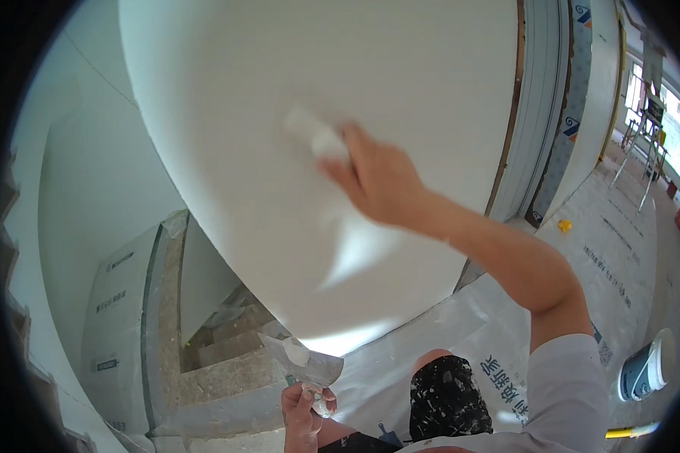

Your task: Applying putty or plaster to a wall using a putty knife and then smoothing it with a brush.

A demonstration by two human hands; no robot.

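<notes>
My right hand [378,177] is raised against the white wall [431,90], its fingers closed round a pale oblong block [310,134]. Motion blurs the block, and its exact kind does not show. Low in front of me, my left hand [304,415] grips a putty knife [310,364] by its handle, with the wide grey blade pointing up and a patch of white on it. Something whitish and crumpled [325,402] sits at the fingers of that hand.
Stone-coloured steps [230,370] descend to the left beyond the wall's lower edge. Printed plastic sheeting [582,257] covers the floor. A white-lined bucket [646,370] stands at right, a yellow-handled tool [631,432] near it. Farther off are a stepladder [642,147] and a yellow object [565,225].
</notes>
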